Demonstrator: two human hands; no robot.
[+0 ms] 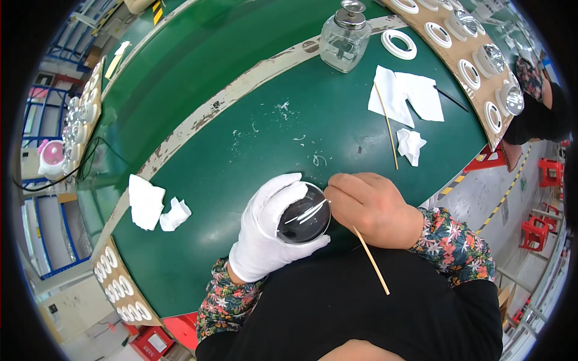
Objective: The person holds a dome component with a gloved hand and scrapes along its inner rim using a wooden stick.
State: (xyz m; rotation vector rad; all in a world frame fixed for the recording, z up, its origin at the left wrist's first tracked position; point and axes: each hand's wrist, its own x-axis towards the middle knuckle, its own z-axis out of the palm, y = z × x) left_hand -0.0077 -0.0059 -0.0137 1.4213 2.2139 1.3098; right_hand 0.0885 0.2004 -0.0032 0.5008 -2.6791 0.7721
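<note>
My left hand (256, 237), in a white glove, is wrapped around a round, dark, glossy dome (308, 224) that looks like glass. Bright streaks of light reflect off its curved surface. My bare right hand (376, 207) is beside the dome's right edge, fingers pinched around a thin wooden stick (373, 265). The stick's long end slants down toward my body. Its other end is mostly hidden by my fingers, close to the dome's rim. Whether the tip touches the dome I cannot tell.
White scraps (318, 160) litter the green table (229, 180). A glass pump bottle (346, 42) stands at the back. White cloths (406, 93), another wooden stick (387, 126) and a thin black tool (451, 98) lie right. Boards (475, 99) carry white rings and domes. Folded cloth (146, 201) lies left.
</note>
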